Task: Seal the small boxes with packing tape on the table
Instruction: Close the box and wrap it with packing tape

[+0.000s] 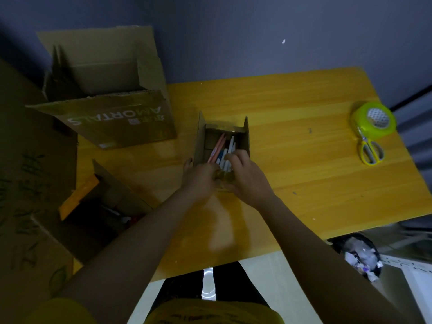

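Working at the near end of a small box (pixel 223 146), both hands are busy with the pens (pixel 224 150) inside it. The left hand (pixel 201 181) is curling its fingers around the near edge of the box. The right hand (pixel 245 174) is reaching in from the other side, and its fingertips look like they are touching the pens, but the picture is dark and blurry, so I cannot tell if they are pinching one. The small box is sitting in the middle of the yellow table (pixel 292 160), with its flaps sticking up and its top not closed yet.

I am thinking this box is light and thin. Its sides are probably bending easily, so holding it low by two sides with soft fingers seems best. The flaps are likely springing back up, so one hand may need to be pressing them flat while the tape goes on.

Far off to the right, the green tape roll (pixel 372 120) is lying near the table's edge, touching the yellow scissors (pixel 370 150). Far to the left, a big open box (pixel 109 94) is standing by the wall
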`<state>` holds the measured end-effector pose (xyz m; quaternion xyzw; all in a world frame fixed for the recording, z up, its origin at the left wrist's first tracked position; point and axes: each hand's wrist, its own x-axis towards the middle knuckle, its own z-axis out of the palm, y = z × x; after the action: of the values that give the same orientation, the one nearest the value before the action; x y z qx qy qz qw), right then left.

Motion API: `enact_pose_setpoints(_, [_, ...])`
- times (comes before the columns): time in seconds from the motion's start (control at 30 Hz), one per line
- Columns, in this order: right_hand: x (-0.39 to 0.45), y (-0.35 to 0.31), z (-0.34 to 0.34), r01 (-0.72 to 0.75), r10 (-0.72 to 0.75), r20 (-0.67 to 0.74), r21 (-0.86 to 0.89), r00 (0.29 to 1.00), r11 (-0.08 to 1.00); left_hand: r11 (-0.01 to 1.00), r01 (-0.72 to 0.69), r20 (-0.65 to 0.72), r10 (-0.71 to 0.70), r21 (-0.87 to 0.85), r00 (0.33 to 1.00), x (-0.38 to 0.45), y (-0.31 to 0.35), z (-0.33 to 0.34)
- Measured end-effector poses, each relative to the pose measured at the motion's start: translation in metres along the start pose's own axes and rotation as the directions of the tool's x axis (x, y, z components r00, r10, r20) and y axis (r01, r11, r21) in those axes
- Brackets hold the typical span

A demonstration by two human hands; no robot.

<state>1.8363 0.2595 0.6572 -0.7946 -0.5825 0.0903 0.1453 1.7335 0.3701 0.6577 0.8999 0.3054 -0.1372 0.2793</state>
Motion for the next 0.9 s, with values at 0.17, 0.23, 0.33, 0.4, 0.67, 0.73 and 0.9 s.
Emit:
enact_pose_setpoints(0.17, [-0.004,0.005,0.013,-0.060,0.038,-0.149,-0.146,0.988,0.987,1.000,0.012,-0.022,-0.012,-0.001,1.000,0.000,0.000,0.000])
enact_pose_setpoints(0.23, [-0.006,0.006,0.016,-0.066,0.032,-0.174,-0.193,0.984,0.979,1.000,0.000,-0.034,0.001,0.028,0.999,0.001,0.000,0.001])
enact_pose_setpoints(0.33, [-0.006,0.006,0.019,-0.089,0.045,-0.197,-0.224,0.979,0.970,0.999,-0.010,-0.037,0.011,0.043,0.999,0.003,-0.003,0.003])
enact_pose_setpoints(0.4, [-0.007,0.004,0.020,-0.113,0.064,-0.212,-0.227,0.975,0.967,0.999,-0.016,-0.044,0.018,0.042,0.999,0.004,-0.004,0.004])
enact_pose_setpoints(0.67, [-0.012,-0.005,0.028,-0.236,0.172,-0.284,-0.207,0.943,0.949,0.998,-0.032,-0.024,0.033,0.053,0.999,0.007,-0.003,0.001])
enact_pose_setpoints(0.73, [-0.014,-0.006,0.029,-0.249,0.190,-0.292,-0.184,0.938,0.951,0.998,-0.036,-0.017,0.037,0.059,0.999,0.008,-0.005,0.001])
enact_pose_setpoints(0.9, [-0.015,0.003,0.025,-0.376,0.362,-0.262,-0.006,0.895,0.926,0.996,-0.069,-0.011,0.070,0.062,0.997,0.007,-0.013,0.004])
